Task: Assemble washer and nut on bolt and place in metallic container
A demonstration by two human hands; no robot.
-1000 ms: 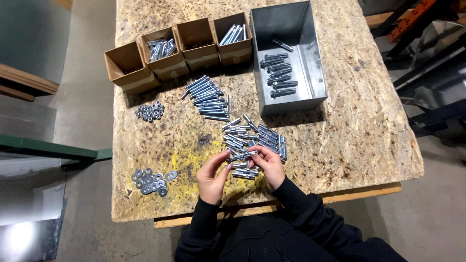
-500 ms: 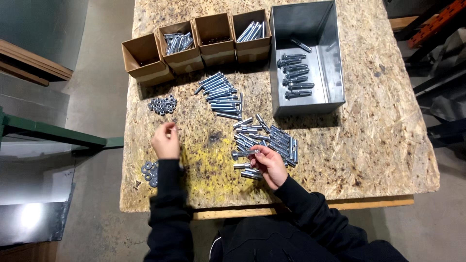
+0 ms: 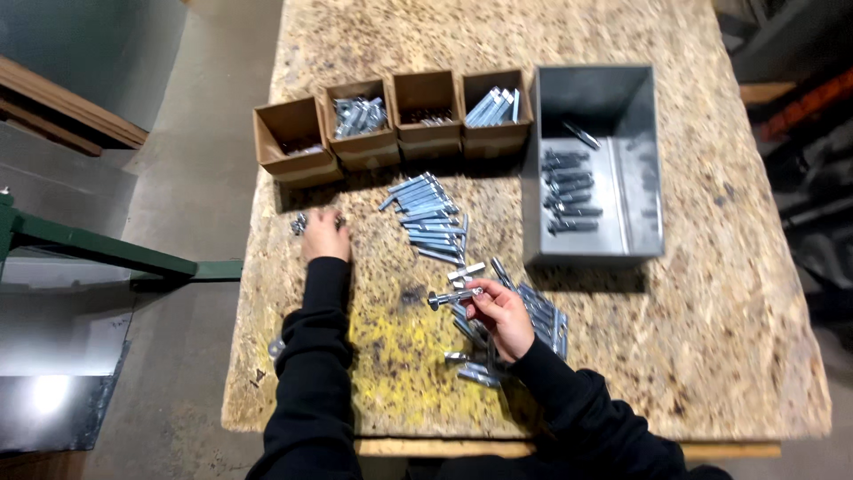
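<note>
On worktop (image 3: 711, 293), near centre: right hand (image 3: 499, 313) pinches a bolt (image 3: 453, 296) above the bolt pile (image 3: 524, 324); left hand (image 3: 325, 236) curls over small nuts (image 3: 300, 222). Risk: loose pinch drops bolt into pile.

Up at twelve o'clock sit four open cardboard boxes (image 3: 395, 120) in a row, two of them showing silver bolts inside. At two o'clock a grey metal bin (image 3: 635, 169) holds dark bolts along its left side. It all rests on a speckled chipboard table (image 3: 729, 311). Off at nine o'clock, a green steel frame (image 3: 98, 249) crosses the concrete floor (image 3: 195, 178).
</note>
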